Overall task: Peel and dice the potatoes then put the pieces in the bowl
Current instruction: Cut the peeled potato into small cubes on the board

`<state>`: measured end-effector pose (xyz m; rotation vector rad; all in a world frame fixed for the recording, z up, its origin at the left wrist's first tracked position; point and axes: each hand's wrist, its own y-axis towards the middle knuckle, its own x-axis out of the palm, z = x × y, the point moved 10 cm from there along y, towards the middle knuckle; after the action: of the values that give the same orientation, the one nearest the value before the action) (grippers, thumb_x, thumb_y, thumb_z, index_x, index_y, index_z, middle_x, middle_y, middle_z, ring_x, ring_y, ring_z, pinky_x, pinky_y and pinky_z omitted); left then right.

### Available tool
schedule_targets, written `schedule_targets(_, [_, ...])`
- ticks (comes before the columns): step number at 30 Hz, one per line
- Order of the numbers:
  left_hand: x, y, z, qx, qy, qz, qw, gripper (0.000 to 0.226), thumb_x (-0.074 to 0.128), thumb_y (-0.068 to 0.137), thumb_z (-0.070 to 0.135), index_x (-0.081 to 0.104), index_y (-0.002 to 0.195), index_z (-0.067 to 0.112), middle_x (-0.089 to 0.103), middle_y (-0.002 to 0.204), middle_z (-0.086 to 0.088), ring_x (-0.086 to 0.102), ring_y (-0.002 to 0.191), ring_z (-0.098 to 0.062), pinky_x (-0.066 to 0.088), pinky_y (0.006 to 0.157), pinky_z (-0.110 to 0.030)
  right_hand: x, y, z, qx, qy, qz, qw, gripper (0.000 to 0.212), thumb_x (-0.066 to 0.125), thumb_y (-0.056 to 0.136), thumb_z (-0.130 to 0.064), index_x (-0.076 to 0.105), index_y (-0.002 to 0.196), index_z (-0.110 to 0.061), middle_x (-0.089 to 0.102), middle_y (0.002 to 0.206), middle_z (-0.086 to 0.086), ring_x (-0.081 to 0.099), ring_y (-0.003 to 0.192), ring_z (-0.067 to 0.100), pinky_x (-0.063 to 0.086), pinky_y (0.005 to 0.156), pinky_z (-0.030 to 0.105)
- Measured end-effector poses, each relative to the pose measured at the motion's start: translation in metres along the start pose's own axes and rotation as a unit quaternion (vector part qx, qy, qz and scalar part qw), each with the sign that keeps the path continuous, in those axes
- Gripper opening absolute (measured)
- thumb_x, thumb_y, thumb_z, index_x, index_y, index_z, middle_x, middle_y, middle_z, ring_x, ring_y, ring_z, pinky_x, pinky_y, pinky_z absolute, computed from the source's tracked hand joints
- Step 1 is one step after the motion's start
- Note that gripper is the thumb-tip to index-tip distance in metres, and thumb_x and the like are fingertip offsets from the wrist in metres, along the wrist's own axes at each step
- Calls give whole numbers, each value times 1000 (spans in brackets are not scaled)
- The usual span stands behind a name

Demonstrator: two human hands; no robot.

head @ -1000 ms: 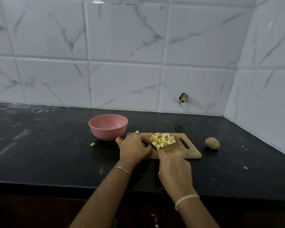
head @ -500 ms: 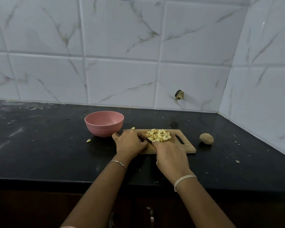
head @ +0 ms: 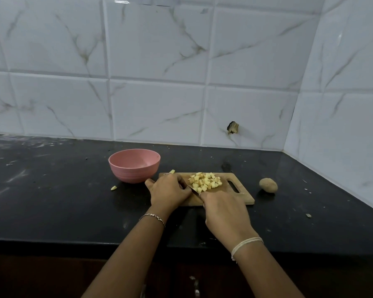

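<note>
The right hand (head: 224,209) grips a knife (head: 194,191), handle hidden; whether the curled left hand (head: 168,190) holds anything on the cutting board (head: 242,197) is unclear.

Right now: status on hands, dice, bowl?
Right hand grips knife, left hand curled beside blade, contents hidden. Diced potato piled on cutting board; pink bowl empty. Whole potato unpeeled, right of board.

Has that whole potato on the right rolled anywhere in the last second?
No. The whole potato lies at the same gap to the right of the cutting board, beside its handle slot.
</note>
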<state>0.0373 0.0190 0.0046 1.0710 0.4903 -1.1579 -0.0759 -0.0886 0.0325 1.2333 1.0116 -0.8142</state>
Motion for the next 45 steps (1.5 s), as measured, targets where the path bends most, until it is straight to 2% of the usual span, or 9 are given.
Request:
schedule_targets(5, [-2,1,0,14,14,10,1000,14,61,88,41,70,91,31,60,80,15,56,101,-9,23,88,-40,-6,1,10,-1,2,-20,1000,28,50,99,-19,56,126,-26,61,113,-1,58,102,17,44,78,28])
schedule_targets(10, [-1,3,2,27,12,-2,1000,16,59,92,39,70,103,33,64,100,13,54,111,-10,22,90,-40,-19,-4,32,13,20,35,999,34,50,99,-27,53,131,-39,63,107,-8,58,94,12,33,65,23])
schedule_targets(14, [-5,0,17,106,-15,16,994,36,58,88,33,59,123,43,54,119,15,45,119,-8,19,96,-42,-16,2,41,17,16,51,998,42,47,101,-33,40,141,-44,62,112,-11,58,94,10,37,61,22])
schedule_targets(19, [-2,-10,44,213,11,5,977,23,63,89,42,65,112,45,47,128,18,39,123,-8,14,101,-41,-13,8,40,14,-12,54,998,37,46,102,-31,45,136,-45,63,111,-12,59,93,10,28,54,20])
schedule_targets(25, [-4,3,17,107,30,17,994,28,59,90,38,61,118,38,48,130,11,41,123,-12,19,99,-42,-22,5,55,17,10,39,999,38,39,104,-33,43,139,-47,61,119,-13,59,101,8,44,73,22])
schedule_targets(30, [-4,6,-21,-38,23,-14,999,47,59,85,45,55,128,27,53,128,1,46,124,-21,30,102,-44,-15,1,61,37,70,32,996,34,41,102,-39,48,134,-47,62,109,-17,56,88,2,40,64,16])
schedule_targets(34, [-6,2,-24,-51,35,-20,998,44,59,83,52,63,116,24,62,116,2,54,116,-21,35,98,-42,1,-1,44,28,65,45,996,30,43,101,-40,54,128,-46,62,109,-18,54,90,1,38,78,15])
schedule_targets(39, [-4,2,-30,-59,-16,-31,998,26,58,87,47,67,107,33,66,106,12,57,110,-14,31,94,-42,12,1,39,73,64,71,993,34,41,102,-32,51,134,-38,63,104,-10,57,89,7,49,73,23])
schedule_targets(45, [-3,2,-31,-73,-36,-57,995,18,60,86,40,69,101,35,66,105,14,57,109,-13,26,90,-39,24,-1,31,78,119,81,986,45,36,104,-32,33,148,-42,58,97,-11,52,86,7,42,64,21])
